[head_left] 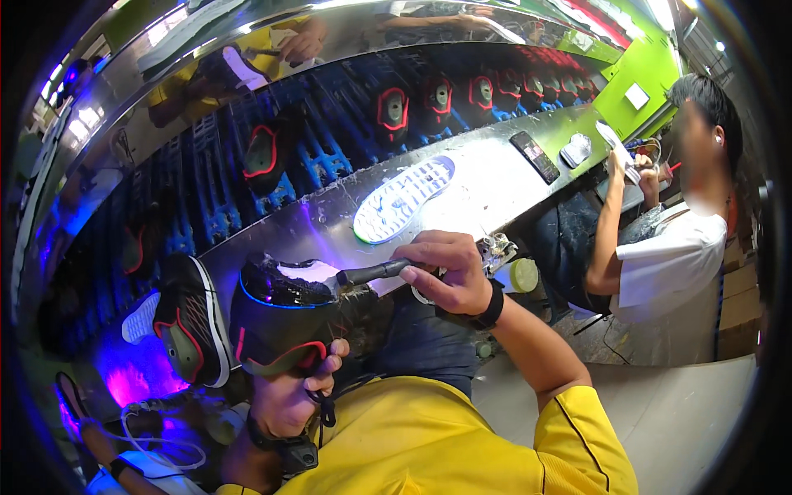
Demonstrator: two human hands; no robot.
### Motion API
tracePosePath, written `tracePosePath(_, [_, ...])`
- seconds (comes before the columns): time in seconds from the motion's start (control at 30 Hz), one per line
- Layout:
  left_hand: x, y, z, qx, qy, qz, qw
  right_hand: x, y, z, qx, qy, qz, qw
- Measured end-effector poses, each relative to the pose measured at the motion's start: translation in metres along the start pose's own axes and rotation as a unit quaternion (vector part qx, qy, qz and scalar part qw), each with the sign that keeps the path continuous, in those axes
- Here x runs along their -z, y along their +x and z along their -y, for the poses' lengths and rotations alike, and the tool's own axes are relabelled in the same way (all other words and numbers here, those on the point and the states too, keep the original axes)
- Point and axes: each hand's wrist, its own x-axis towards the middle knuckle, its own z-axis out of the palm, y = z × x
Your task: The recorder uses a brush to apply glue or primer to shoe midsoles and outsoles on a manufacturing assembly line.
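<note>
My left hand (pixel 287 401) is closed around the lower part of a black shoe upper (pixel 276 324) on a last with red edging. The upper is held upside down, its pale underside facing up and a thin blue line running round its edge. In my right hand (pixel 452 271) is a brush (pixel 375 272) with a thick dark handle, its bristle end touching or very close to the pale underside. Just left of the upper stands a dark shoe (pixel 191 320) with a white sole. Beyond my right hand, a white shoe sole (pixel 404 200) lies on the brightly lit metal ledge (pixel 326 216).
A conveyor (pixel 223 186) of black and blue slats carries several red-edged shoes past the ledge. A phone (pixel 535 157) lies farther right. At the right sits a co-worker (pixel 672 247) holding a white sole; another person's arm (pixel 103 450) shows lower left. A yellowish round container (pixel 523 275) stands near my right wrist.
</note>
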Motion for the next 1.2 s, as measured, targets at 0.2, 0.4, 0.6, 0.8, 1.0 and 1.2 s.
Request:
tracePosePath(0.2, [0.010, 0.013, -0.007, -0.031, 0.123, -0.014, 0.992, 0.001, -0.021, -0.013, -0.083, -0.003, 0.001, 0.997])
tracePosePath(0.4, [0.060, 0.056, -0.031, -0.121, 0.286, -0.052, 0.949, -0.013, -0.016, -0.025, -0.272, 0.018, -0.017, 0.962])
tracePosePath(0.6, [0.012, 0.068, -0.034, -0.117, 0.240, -0.061, 0.962, -0.013, -0.034, 0.022, -0.091, -0.130, -0.020, 0.987])
tracePosePath(0.8, [-0.058, 0.123, -0.075, -0.213, 0.356, -0.026, 0.910, 0.010, -0.049, -0.016, -0.182, -0.041, -0.189, 0.964])
tracePosePath(1.0, [-0.142, 0.252, -0.151, -0.398, 0.833, -0.139, 0.358, 0.022, -0.062, -0.019, -0.189, 0.031, -0.277, 0.942])
tracePosePath(1.2, [-0.115, 0.359, -0.203, -0.400, 0.873, -0.243, 0.138, 0.014, -0.054, -0.004, -0.193, -0.001, -0.254, 0.948])
